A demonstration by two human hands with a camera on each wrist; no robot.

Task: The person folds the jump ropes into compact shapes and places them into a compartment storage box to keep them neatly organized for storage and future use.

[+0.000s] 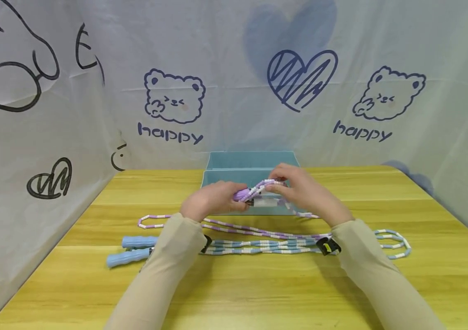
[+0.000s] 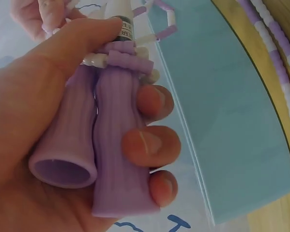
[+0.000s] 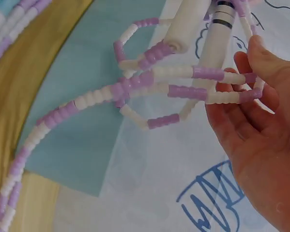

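Note:
My left hand (image 1: 213, 200) grips both purple handles of a purple-and-white beaded jump rope (image 2: 119, 145), side by side in the palm. Its thumb lies across the handles' upper end, where beaded strands wrap round them. To the right, my right hand (image 1: 306, 192) has its thumb and curled fingers about a loop of the rope's beaded cord (image 3: 210, 96). White handle ends (image 3: 217, 43) stick out between the hands. More of this rope trails down to the table. Nearer to me, under the wrists, lies a blue-and-white beaded jump rope (image 1: 258, 247) with two blue handles (image 1: 128, 260).
A light blue open box (image 1: 254, 158) stands at the table's back edge, just behind and below the hands. The wooden table (image 1: 258, 293) runs up to a white cloth backdrop (image 1: 234, 110) with drawn bears and hearts.

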